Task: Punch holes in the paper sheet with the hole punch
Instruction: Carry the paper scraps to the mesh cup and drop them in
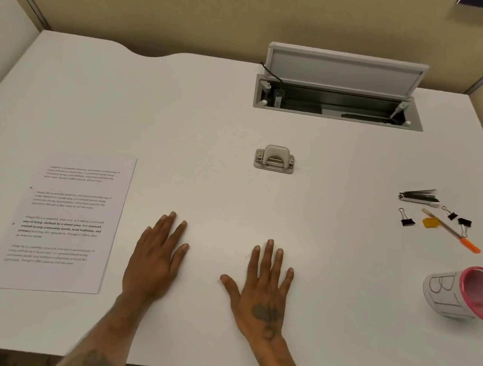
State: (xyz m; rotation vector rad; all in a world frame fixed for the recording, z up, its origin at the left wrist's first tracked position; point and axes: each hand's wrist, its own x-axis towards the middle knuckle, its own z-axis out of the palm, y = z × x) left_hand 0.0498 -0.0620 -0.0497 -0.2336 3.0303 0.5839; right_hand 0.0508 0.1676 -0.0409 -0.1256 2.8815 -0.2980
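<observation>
Resting my left hand [156,261] and right hand [261,292] flat on the white table [211,122], fingers straight, holding nothing; the printed paper sheet [63,223] lies just left, the hole punch [275,158] well ahead, apparently untouched, binder clips [406,218] far right.

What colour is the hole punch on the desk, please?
The hole punch is beige-grey; head view.

"Way of living" on paper sheet [65,222]
</observation>
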